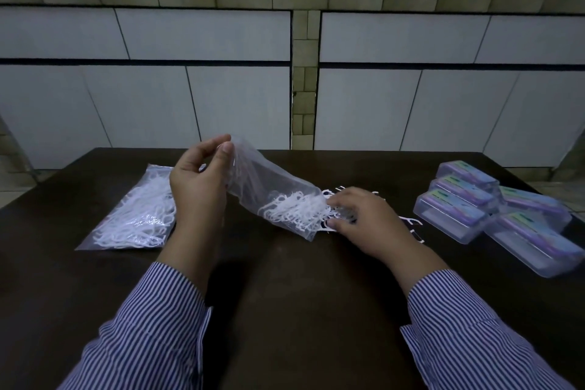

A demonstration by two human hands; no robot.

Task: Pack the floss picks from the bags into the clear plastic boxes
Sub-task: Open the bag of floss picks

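Striped sleeves [152, 320] nearest, over a dark matte desk [285, 310]. Left hand [198, 187] pinching the thin crinkled clear bag [269, 187] by its raised end. Right hand [364, 218], fingers curled, raking tangled white floss picks [297, 209] at its low mouth. Full flat bag [136, 212] lying left. Boxy clear plastic boxes [493, 209] clustered right, against a tiled wall [205, 41].

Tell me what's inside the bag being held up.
The lifted bag holds a clump of white floss picks bunched at its low open end; its upper part looks empty. The right hand covers whatever spills out there.
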